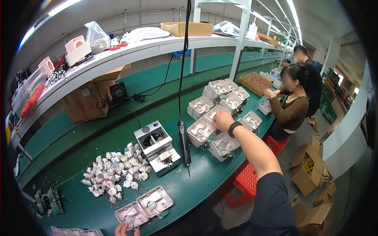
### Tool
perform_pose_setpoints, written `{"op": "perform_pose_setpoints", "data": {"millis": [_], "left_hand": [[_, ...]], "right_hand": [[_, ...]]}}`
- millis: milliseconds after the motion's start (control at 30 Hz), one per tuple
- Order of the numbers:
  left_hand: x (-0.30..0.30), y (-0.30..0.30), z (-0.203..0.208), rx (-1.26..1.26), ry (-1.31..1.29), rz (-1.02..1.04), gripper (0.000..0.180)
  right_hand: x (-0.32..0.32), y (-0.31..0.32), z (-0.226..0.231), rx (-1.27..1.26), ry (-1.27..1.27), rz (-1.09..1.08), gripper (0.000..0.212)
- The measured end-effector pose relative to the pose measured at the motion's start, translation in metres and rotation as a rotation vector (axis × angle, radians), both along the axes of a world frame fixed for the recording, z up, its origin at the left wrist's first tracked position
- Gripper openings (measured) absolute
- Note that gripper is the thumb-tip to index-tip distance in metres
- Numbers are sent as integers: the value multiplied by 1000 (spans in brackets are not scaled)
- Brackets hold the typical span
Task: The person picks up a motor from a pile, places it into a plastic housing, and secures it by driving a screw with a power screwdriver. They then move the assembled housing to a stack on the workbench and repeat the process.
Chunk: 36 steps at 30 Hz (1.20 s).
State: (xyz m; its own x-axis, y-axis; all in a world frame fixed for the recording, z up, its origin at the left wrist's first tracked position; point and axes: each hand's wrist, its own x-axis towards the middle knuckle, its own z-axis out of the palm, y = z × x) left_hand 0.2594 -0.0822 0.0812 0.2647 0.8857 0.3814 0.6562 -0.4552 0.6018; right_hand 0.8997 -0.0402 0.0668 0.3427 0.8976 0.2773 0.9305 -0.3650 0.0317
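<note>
My right hand, with a black watch on the wrist, reaches out over a cluster of white square plastic housings stacked on the green bench; its fingers rest on one of them, and whether it grips is hidden. My left hand shows only as fingertips at the lower edge, touching the near corner of a white housing that lies beside a second one. A small green circuit board sits at their edge.
A black electric screwdriver hangs on a cable over the bench. A grey screw-feeder box stands beside a heap of small white parts. Two other people work at the far right. Red stools and cardboard boxes stand on the floor.
</note>
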Motion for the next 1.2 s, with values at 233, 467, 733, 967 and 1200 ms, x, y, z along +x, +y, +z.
{"op": "perform_pose_setpoints", "data": {"millis": [233,467,733,967,1200], "left_hand": [[2,8,0,-4,18,-9,34],[-39,24,-25,-14,29,120,34],[-41,38,-34,-37,72,154,35],[-47,37,-34,21,52,138,35],[-58,25,-45,55,91,171,35]], "right_hand": [[1,9,-15,35,13,-115,23],[-92,-28,20,251,76,-139,19],[-171,-42,-97,105,448,12,15],[-178,-19,-102,298,279,-68,26],[-181,-23,-108,320,256,-28,20]]}}
